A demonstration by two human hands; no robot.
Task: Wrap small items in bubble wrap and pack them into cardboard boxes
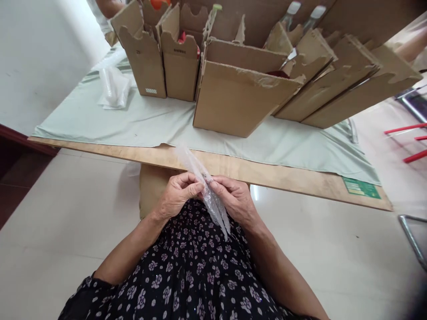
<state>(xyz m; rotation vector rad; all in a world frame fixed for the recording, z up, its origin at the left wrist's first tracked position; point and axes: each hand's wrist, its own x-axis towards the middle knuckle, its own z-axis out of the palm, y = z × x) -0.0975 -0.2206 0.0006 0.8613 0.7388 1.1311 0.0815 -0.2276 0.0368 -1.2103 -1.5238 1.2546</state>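
A strip of clear bubble wrap (213,205) hangs slantwise between my two hands, above my lap and just in front of the table edge. My left hand (180,191) pinches one side of it between thumb and fingers. On the opposite side, my right hand (233,195) grips it close to the same spot, thumb and fingers pressed together. Its two layers look slightly parted along the lower length. Whether it is a bag or a folded sheet I cannot tell. More bubble wrap (114,88) lies in a pile on the cloth at the left.
Several cardboard boxes (240,98) stand along the back of the table on a pale green cloth (150,122). Clear bottles with white caps (315,15) rise behind them. A green packet (362,188) lies at the right edge. Another person's arm (110,6) shows at upper left.
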